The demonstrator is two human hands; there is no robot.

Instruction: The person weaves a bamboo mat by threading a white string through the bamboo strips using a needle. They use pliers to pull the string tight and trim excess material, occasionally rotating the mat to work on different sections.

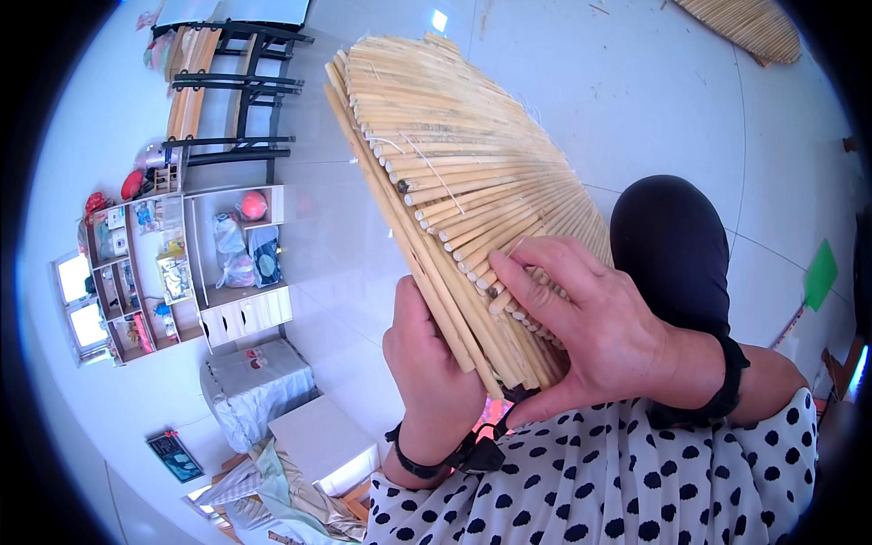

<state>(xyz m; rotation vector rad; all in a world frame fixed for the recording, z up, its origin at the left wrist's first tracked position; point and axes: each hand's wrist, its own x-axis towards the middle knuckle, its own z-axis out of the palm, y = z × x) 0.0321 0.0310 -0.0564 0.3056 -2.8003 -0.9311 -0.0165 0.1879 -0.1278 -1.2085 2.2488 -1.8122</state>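
Note:
A mat of thin straw-coloured reed stalks (454,118), laid side by side and folded or stacked in layers, tilts up in front of me. Loose white thread ends show near its cut edge. My left hand (431,368) is closed round the lower left edge, its fingers partly hidden behind the stalks. My right hand (599,331) grips the near end, fingers on top of the cut stalk ends and thumb beneath. Both wrists wear black bands.
My dark-clad knee (670,245) stands right of the mat. Another reed piece (749,25) lies on the tiled floor at the far right, and a green fan-like sheet (820,274) is nearer. On the left are a shelf unit (241,318), a black-framed rack (241,86) and a covered box (254,386).

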